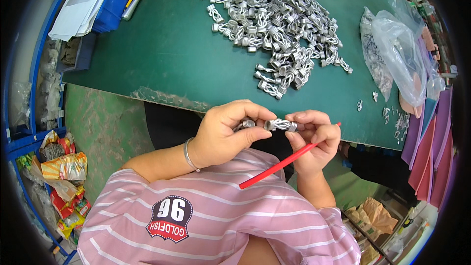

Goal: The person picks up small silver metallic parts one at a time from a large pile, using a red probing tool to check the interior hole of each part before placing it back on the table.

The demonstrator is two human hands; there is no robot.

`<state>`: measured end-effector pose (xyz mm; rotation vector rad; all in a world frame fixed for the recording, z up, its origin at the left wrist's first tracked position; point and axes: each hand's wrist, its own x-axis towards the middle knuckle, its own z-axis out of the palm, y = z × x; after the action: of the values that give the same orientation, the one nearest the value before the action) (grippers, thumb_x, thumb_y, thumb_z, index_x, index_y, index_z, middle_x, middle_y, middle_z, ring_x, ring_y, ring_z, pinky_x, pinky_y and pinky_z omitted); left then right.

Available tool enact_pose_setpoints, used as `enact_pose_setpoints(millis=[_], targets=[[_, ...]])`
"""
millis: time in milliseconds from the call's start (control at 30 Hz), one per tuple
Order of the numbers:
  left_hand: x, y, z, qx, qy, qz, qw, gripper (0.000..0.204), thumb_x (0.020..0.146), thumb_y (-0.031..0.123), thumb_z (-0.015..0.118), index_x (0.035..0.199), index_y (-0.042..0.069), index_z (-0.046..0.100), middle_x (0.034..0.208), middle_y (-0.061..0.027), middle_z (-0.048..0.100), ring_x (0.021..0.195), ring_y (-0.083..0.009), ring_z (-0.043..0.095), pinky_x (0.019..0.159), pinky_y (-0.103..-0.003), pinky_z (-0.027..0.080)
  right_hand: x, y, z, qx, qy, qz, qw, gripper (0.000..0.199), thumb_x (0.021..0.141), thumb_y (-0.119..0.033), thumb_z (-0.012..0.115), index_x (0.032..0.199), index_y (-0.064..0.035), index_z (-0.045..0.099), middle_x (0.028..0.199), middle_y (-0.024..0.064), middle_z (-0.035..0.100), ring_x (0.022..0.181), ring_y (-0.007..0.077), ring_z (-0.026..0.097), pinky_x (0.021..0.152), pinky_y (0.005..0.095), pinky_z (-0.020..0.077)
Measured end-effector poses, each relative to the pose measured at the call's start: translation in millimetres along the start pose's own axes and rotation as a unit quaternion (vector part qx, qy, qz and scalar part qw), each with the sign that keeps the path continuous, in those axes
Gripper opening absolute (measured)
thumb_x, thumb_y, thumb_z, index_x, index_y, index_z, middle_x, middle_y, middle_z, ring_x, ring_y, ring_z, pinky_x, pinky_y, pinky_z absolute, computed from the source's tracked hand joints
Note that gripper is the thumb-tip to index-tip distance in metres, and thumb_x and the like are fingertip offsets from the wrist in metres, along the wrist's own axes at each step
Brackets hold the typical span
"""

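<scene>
Just off the table's near edge, both hands hold a silver metal fitting (282, 125) with ribbed round ends and a twisted middle. My left hand (223, 130) is closed, thumb and forefinger at the fitting's left end. A second silver fitting (245, 124) sits inside the curl of those left fingers, partly hidden. My right hand (318, 140) pinches the other end of the first fitting. A slim red stick (277, 165) is also tucked in my right fingers, slanting down to the left over the striped shirt.
A large heap of similar silver fittings (274, 17) covers the middle of the green table (162, 34). Clear plastic bags (400, 54) and small loose metal bits (400, 122) lie at the right. A blue bin (110, 7) with papers stands far left.
</scene>
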<state>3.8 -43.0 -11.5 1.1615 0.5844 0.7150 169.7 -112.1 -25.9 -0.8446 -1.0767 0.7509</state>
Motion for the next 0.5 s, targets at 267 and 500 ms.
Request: enact_pose_setpoints(millis=[267,500], targets=[[0.2,-7.6,-2.1,-0.212,-0.010,-0.180,0.960,0.020,0.087,0.006,0.054,0.104,-0.002,0.058,0.079,-0.0055,0.062,0.049,-0.0004,0.042,0.042,-0.013,0.032,6.2,-6.1,10.5,-0.120,-0.043,-0.113,0.985,0.046,0.063,0.006,0.075,0.077,-0.0082,0.034,0.091,0.0175,0.058,0.078,0.0257,0.059,0.062,0.0317,0.0496],[-3.6,-2.1,-4.3,-0.178,0.050,-0.069,0.980,0.022,0.081,0.003,0.061,0.102,-0.003,0.057,0.077,-0.0052,0.057,0.053,-0.0054,0.044,0.045,-0.018,0.034,8.6,-3.9,10.1,-0.252,-0.095,-0.127,0.955,0.042,0.063,0.002,0.076,0.072,-0.0074,0.037,0.088,0.0161,0.061,0.077,0.0273,0.061,0.061,0.0338,0.0494]])
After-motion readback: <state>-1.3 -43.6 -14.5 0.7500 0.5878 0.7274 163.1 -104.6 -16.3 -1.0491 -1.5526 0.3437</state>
